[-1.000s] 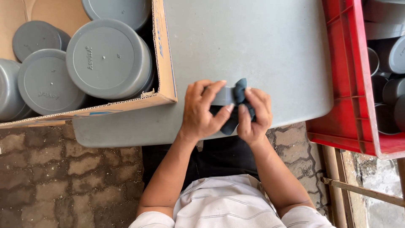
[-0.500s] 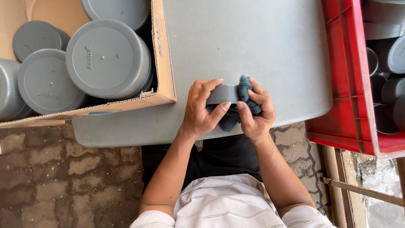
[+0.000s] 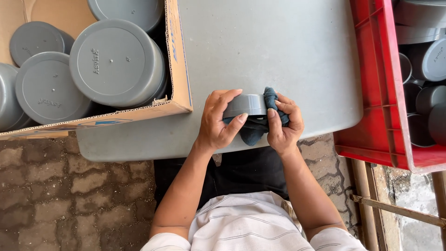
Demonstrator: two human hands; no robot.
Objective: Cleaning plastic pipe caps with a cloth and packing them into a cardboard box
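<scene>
Over the near edge of the grey table (image 3: pixel 278 51), the left hand (image 3: pixel 216 123) curls its fingers around a grey plastic pipe cap (image 3: pixel 245 105), gripping it. The right hand (image 3: pixel 283 125) closes on a dark blue cloth (image 3: pixel 253 132) pressed against the cap's side. A cardboard box (image 3: pixel 179 60) of grey caps sits left, a red crate (image 3: pixel 376 83) right.

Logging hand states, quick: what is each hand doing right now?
Left hand: closed on the round grey plastic cap.
Right hand: closed on the dark blue cloth, pressing it against the cap.
</scene>
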